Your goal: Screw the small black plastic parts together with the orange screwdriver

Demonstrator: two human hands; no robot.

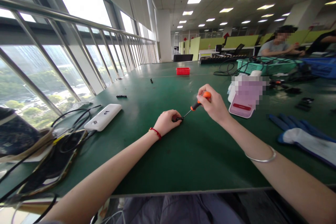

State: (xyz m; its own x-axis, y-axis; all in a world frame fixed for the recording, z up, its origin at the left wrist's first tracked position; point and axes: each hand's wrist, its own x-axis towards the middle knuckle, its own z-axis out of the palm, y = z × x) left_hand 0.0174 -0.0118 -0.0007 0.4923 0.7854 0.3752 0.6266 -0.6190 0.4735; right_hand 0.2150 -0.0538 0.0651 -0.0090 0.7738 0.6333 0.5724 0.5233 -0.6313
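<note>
My right hand [212, 104] is closed round the orange and black handle of a screwdriver [195, 105]. The screwdriver slants down to the left, and its tip meets a small black part [178, 119] on the green table [147, 168]. My left hand [167, 121] pinches that black part against the tabletop, its fingers curled over it. Most of the part is hidden by my fingers, so its exact kind cannot be made out.
A white power bank [103, 117] and black cables lie left. Ahead sits a red tray [183, 71]. To the right are a phone [244, 101], blue-and-white gloves [301, 136] and a green basket [267, 66]. A person [278, 42] sits at the far right.
</note>
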